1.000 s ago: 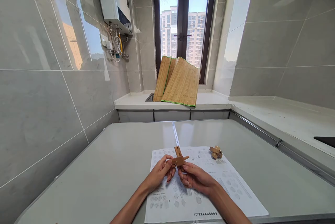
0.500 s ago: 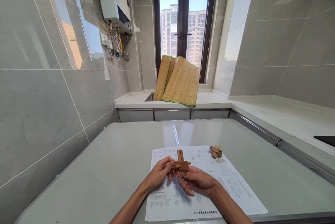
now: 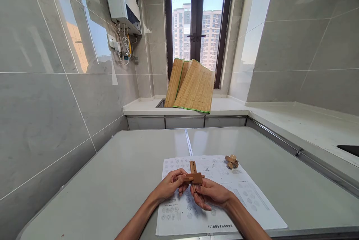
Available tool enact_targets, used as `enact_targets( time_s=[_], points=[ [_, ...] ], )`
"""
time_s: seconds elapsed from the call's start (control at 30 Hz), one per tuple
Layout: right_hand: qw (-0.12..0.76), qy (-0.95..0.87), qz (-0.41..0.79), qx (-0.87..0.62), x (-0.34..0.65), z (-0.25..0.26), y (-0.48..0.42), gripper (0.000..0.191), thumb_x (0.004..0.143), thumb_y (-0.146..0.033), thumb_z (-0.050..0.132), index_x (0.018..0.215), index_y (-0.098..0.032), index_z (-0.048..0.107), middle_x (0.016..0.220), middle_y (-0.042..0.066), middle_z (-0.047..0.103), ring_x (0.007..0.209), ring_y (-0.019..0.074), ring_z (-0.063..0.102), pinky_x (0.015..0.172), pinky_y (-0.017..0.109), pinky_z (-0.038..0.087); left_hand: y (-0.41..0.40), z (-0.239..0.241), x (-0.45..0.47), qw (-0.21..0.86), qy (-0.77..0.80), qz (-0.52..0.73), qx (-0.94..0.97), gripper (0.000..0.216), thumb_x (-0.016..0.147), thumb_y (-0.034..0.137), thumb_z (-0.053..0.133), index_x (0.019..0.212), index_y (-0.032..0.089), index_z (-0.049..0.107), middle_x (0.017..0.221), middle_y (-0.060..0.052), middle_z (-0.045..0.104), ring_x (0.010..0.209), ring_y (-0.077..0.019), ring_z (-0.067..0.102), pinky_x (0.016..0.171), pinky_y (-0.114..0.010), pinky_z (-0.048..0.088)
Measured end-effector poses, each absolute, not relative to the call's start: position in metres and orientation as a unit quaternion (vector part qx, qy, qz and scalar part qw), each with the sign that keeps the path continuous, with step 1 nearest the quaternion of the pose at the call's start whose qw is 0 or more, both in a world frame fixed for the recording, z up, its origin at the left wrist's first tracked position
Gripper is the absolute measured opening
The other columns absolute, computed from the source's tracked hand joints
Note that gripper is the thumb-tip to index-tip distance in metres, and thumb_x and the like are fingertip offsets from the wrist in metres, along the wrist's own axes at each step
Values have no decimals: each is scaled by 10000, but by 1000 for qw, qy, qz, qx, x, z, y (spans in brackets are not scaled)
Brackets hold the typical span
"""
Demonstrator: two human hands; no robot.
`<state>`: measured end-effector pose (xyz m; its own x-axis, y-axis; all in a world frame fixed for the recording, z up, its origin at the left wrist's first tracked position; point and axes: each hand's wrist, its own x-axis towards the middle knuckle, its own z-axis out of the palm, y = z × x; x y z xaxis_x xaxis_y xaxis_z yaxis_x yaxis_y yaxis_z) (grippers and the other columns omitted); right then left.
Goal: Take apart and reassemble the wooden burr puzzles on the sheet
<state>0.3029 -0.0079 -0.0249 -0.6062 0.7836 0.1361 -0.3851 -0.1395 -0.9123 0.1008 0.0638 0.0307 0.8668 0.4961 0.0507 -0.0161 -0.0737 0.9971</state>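
Observation:
Between my two hands is a wooden interlocking puzzle (image 3: 196, 177), its brown pieces crossing one another with one bar standing up at the back. My left hand (image 3: 171, 185) pinches the puzzle's left end between thumb and fingers. From the lower right, my right hand (image 3: 211, 194) grips it with the thumb on top and the fingers curled beneath. Both hands hover over a printed sheet of paper (image 3: 252, 204) with small drawings on it. On the sheet's far right corner lies a second wooden puzzle (image 3: 231, 161) of crossed pieces.
The sheet lies on a pale folding table (image 3: 117, 180) with a seam down its middle. Behind it, a bamboo mat (image 3: 195, 88) leans on the white counter (image 3: 227, 103) before a window. A water heater (image 3: 122, 0) hangs on the left wall.
The hands and the puzzle stay almost in place. The puzzle's upright bar has tilted slightly, and my left fingers have shifted a little on its left end.

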Motion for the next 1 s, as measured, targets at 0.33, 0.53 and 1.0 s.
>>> enact_targets(
  time_s=[0.33, 0.53, 1.0],
  points=[
    [397, -523, 728, -200, 304, -20, -9, 441, 917, -554, 647, 918, -112, 646, 566, -24, 637, 344, 43, 420, 390, 188, 301, 66, 27, 97, 683, 150, 189, 689, 419, 924, 597, 583, 926, 178, 593, 685, 19, 559, 589, -119, 482, 615, -253, 429],
    [387, -519, 736, -196, 304, -22, -9, 461, 898, -574, 659, 880, -115, 636, 542, -38, 621, 322, 43, 399, 356, 189, 272, 59, 36, 96, 666, 132, 244, 692, 340, 936, 503, 615, 817, 185, 598, 1309, -129, 578, 1146, -279, 583, 997, -399, 425],
    [387, -540, 724, -184, 305, -22, -9, 447, 923, -562, 635, 885, -117, 643, 548, -28, 623, 340, 42, 395, 377, 191, 272, 66, 24, 94, 644, 139, 215, 721, 355, 955, 540, 564, 886, 192, 550, 901, -11, 522, 890, -181, 483, 840, -289, 375]
  ],
)
